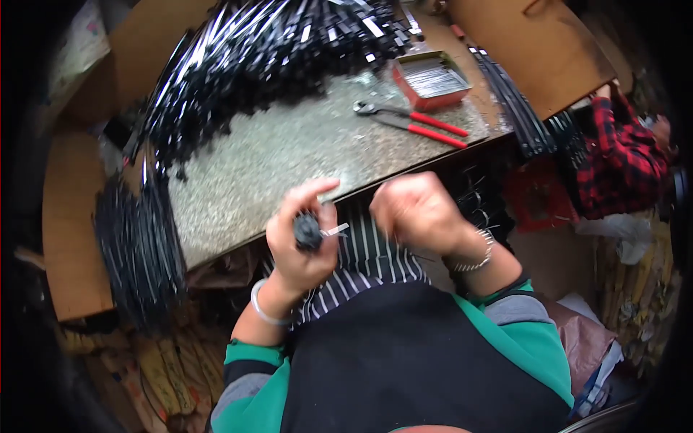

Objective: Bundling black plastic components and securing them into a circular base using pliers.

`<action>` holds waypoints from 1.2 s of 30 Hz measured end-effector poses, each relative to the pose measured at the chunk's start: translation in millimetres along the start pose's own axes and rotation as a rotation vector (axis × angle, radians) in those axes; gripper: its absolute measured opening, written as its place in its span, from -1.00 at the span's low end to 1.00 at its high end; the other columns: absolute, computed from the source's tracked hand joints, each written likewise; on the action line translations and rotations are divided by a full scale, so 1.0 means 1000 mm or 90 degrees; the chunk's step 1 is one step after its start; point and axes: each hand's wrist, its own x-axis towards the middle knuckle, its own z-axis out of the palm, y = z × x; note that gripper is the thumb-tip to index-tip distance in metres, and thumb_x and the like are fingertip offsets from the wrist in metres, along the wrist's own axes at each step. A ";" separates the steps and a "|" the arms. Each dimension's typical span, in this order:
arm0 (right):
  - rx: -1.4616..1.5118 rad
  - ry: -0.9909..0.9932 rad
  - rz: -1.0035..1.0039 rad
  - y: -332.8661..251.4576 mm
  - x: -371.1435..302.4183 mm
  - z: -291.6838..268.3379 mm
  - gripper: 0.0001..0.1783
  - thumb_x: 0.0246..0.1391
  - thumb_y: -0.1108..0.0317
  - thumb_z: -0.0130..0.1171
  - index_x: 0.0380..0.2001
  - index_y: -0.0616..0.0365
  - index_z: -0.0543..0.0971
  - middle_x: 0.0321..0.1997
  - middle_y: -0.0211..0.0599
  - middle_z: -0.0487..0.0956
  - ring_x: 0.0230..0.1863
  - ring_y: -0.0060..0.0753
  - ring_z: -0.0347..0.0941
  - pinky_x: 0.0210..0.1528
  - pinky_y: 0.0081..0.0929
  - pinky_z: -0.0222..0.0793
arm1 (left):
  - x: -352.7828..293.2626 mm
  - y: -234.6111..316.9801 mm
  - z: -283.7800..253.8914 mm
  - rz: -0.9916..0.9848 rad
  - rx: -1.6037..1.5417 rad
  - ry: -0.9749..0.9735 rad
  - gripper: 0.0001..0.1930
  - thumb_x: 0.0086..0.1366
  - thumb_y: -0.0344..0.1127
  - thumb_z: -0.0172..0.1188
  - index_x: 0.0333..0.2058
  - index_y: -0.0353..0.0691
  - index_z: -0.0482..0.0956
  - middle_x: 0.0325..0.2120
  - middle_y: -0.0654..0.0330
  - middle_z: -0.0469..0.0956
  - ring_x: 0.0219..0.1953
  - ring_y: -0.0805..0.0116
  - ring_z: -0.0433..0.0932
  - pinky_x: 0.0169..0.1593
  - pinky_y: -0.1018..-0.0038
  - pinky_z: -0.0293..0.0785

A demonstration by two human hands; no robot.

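My left hand (296, 238) is closed around a dark bundle of thin black strips (307, 232), seen end-on. A short pale tie (335, 230) sticks out from the bundle between thumb and fingers. My right hand (419, 209) is a little to the right, near the table's front edge, its fingers curled in and blurred. Whatever it might hold is hidden. Just beyond the hands, pliers with red handles (439, 136) lie on the speckled tabletop (260, 159). Behind them stands a red tin (437, 103) holding many thin silvery pieces.
A large heap of shiny black strips (253, 65) covers the table's far side. More black strips hang off the left end (141, 245) and lie at the right (516, 108). At the far right, another person in a checked sleeve (613, 159) touches a brown board (538, 50).
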 end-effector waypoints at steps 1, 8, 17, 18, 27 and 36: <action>-0.293 0.197 -0.115 0.009 0.009 -0.018 -0.65 0.11 0.26 0.06 -0.67 0.25 0.45 -0.68 -0.34 0.41 -0.69 -0.56 0.31 -0.60 -0.64 0.22 | 0.004 0.005 -0.003 -0.108 -0.127 0.044 -0.74 0.14 -0.53 0.06 -0.16 -0.35 0.44 -0.66 0.35 0.29 -0.63 0.63 0.20 -0.53 0.69 0.12; -1.010 0.334 -0.156 0.055 0.023 -0.115 -0.77 -0.05 0.21 0.18 -0.39 0.12 0.49 -0.26 -0.26 0.41 -0.16 -0.21 0.32 -0.13 -0.32 0.21 | 0.016 0.000 -0.017 -0.149 -0.295 0.037 -0.81 0.27 -0.50 -0.09 -0.15 -0.43 0.33 -0.72 0.37 0.27 -0.76 0.69 0.11 -0.65 0.70 0.08; -0.508 0.200 -0.045 0.050 0.006 -0.115 -0.83 -0.03 0.46 0.14 -0.34 0.20 0.40 -0.28 -0.33 0.33 -0.32 -0.41 0.32 -0.30 -0.53 0.25 | 0.015 -0.006 -0.026 -0.163 -0.219 0.079 -0.81 0.25 -0.51 -0.04 -0.16 -0.39 0.33 -0.71 0.39 0.26 -0.75 0.71 0.13 -0.66 0.73 0.08; -0.372 0.171 -0.069 0.034 0.002 -0.098 -0.81 -0.10 0.52 0.16 -0.36 0.20 0.40 -0.25 -0.35 0.31 -0.30 -0.49 0.30 -0.27 -0.60 0.23 | 0.015 -0.007 -0.025 -0.172 -0.227 0.089 -0.81 0.24 -0.51 -0.03 -0.16 -0.39 0.34 -0.71 0.39 0.26 -0.74 0.72 0.14 -0.67 0.74 0.08; -1.066 0.123 -0.405 -0.063 -0.006 -0.017 -0.66 -0.34 0.25 0.38 -0.35 -0.03 0.60 -0.26 -0.34 0.38 -0.33 -0.36 0.36 -0.36 -0.47 0.34 | 0.019 -0.019 -0.019 -0.175 -0.174 0.109 -0.81 0.25 -0.50 -0.02 -0.16 -0.38 0.35 -0.68 0.38 0.30 -0.73 0.74 0.16 -0.67 0.75 0.08; -1.117 0.106 -0.488 -0.063 -0.005 -0.011 -0.72 -0.28 0.22 0.33 -0.49 0.13 0.54 -0.27 -0.29 0.46 -0.38 -0.33 0.37 -0.41 -0.46 0.33 | 0.018 -0.015 -0.018 -0.178 -0.203 0.104 -0.79 0.24 -0.49 0.01 -0.15 -0.40 0.35 -0.70 0.40 0.29 -0.72 0.74 0.16 -0.64 0.76 0.09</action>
